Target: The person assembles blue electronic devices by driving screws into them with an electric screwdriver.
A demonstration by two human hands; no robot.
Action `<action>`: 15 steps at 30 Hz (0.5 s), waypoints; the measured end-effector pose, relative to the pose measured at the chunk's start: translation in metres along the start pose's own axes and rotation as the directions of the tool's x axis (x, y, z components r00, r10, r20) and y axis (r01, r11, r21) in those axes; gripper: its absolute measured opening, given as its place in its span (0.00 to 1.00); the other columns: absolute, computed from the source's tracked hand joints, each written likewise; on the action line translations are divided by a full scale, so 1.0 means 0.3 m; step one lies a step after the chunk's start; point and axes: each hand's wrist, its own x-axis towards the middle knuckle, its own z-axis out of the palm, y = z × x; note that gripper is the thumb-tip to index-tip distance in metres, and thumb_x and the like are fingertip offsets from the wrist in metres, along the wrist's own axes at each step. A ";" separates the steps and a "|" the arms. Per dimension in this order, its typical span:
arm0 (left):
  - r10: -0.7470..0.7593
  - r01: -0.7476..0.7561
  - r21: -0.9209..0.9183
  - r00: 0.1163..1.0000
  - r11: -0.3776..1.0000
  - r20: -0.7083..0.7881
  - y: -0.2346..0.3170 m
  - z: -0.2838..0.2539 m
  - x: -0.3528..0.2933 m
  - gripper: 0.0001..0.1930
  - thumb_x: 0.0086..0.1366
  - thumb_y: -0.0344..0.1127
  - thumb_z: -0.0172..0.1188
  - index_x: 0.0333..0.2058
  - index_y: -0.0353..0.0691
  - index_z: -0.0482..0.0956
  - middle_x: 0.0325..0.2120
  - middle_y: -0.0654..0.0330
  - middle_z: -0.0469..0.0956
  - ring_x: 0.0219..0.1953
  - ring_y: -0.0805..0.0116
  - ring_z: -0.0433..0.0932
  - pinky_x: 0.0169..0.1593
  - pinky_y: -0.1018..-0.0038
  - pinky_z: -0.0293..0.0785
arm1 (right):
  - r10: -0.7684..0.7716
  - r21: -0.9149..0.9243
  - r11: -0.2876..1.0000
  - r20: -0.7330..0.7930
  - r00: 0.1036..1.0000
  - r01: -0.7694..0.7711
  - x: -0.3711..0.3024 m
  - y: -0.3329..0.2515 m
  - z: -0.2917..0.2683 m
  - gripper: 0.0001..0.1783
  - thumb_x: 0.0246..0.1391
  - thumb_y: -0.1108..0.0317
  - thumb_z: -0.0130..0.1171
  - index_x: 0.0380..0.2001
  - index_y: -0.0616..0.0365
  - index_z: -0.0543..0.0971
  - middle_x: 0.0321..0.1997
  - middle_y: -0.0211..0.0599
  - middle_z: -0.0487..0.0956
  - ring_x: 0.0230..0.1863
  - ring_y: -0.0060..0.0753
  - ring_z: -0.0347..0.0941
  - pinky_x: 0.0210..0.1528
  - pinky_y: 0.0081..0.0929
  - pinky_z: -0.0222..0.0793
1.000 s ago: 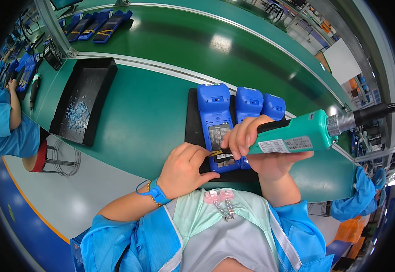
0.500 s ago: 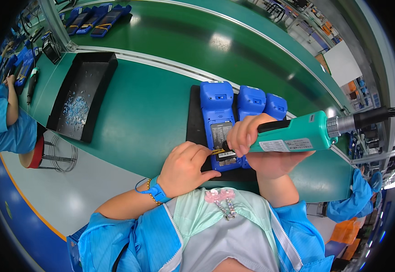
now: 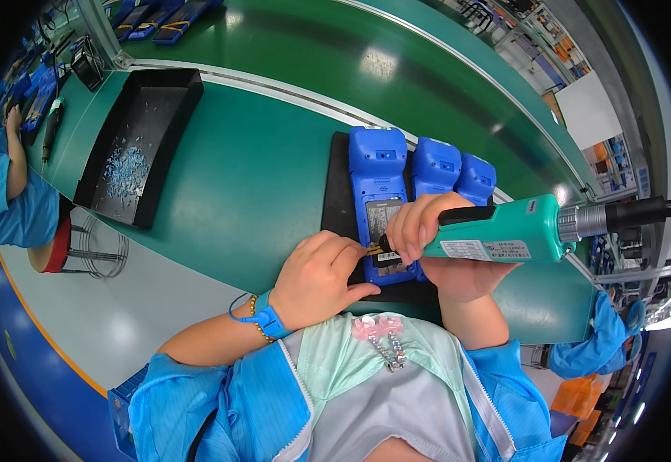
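Bright, even light fills the frame, with soft shadows. A white glare patch marks the green surface [image 3: 312, 73] at upper middle; the grey floor [image 3: 143, 308] shines at lower left. Lamps [image 3: 668, 317] blow out at the right rim. Edges bow, corners go black, and fine print on the power tool [image 3: 505, 227] blurs.

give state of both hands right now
Left hand: curled at a blue device; grip cannot be told.
Right hand: closed, holding the green power screwdriver.

Left hand [image 3: 316, 273] beside gripping right hand [image 3: 459, 277]
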 end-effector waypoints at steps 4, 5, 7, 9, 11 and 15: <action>-0.003 0.003 -0.002 1.000 1.000 -0.008 0.000 0.003 -0.004 0.28 0.42 0.47 0.78 0.37 0.33 0.82 0.34 0.56 0.81 0.37 0.57 0.79 0.42 0.66 0.77 | -0.004 -0.057 0.998 -0.059 0.998 0.001 0.006 0.001 0.030 0.54 0.40 0.11 0.43 0.31 0.62 0.73 0.28 0.40 0.72 0.28 0.34 0.69 0.33 0.32 0.66; -0.006 0.006 -0.002 1.000 1.000 -0.009 -0.001 0.003 -0.005 0.28 0.42 0.47 0.78 0.37 0.33 0.82 0.34 0.56 0.81 0.37 0.57 0.79 0.42 0.66 0.77 | -0.005 -0.100 0.995 -0.132 0.991 -0.009 0.009 0.000 0.043 0.54 0.39 0.09 0.41 0.28 0.59 0.72 0.25 0.38 0.72 0.23 0.32 0.69 0.30 0.31 0.64; -0.011 0.011 -0.003 1.000 1.000 -0.001 -0.001 0.003 -0.005 0.27 0.43 0.47 0.78 0.38 0.33 0.82 0.34 0.56 0.81 0.37 0.57 0.79 0.42 0.66 0.77 | -0.004 -0.098 0.995 -0.134 0.991 -0.009 0.008 -0.001 0.045 0.54 0.40 0.10 0.40 0.28 0.59 0.72 0.25 0.38 0.72 0.23 0.32 0.68 0.30 0.32 0.64; -0.009 0.009 -0.003 1.000 1.000 -0.004 -0.001 0.005 -0.006 0.27 0.43 0.47 0.78 0.38 0.33 0.82 0.34 0.56 0.81 0.37 0.57 0.79 0.42 0.66 0.77 | -0.006 -0.096 0.995 -0.137 0.991 -0.008 0.004 -0.001 0.034 0.54 0.40 0.10 0.40 0.28 0.59 0.72 0.24 0.38 0.72 0.23 0.32 0.68 0.30 0.32 0.64; -0.006 0.006 -0.003 1.000 1.000 -0.006 -0.001 0.005 -0.006 0.27 0.43 0.47 0.78 0.38 0.34 0.82 0.34 0.56 0.81 0.37 0.58 0.79 0.42 0.66 0.77 | -0.004 -0.016 1.000 0.022 1.000 0.005 -0.004 -0.001 0.001 0.54 0.42 0.14 0.48 0.35 0.65 0.73 0.32 0.42 0.72 0.32 0.36 0.70 0.36 0.32 0.68; -0.006 0.006 -0.006 1.000 1.000 -0.006 -0.003 0.007 -0.007 0.27 0.43 0.47 0.78 0.37 0.34 0.82 0.34 0.56 0.81 0.37 0.57 0.79 0.42 0.65 0.77 | -0.001 -0.045 0.999 0.031 1.000 0.002 0.001 -0.007 0.008 0.49 0.49 0.20 0.48 0.35 0.65 0.73 0.32 0.42 0.72 0.32 0.36 0.70 0.36 0.32 0.68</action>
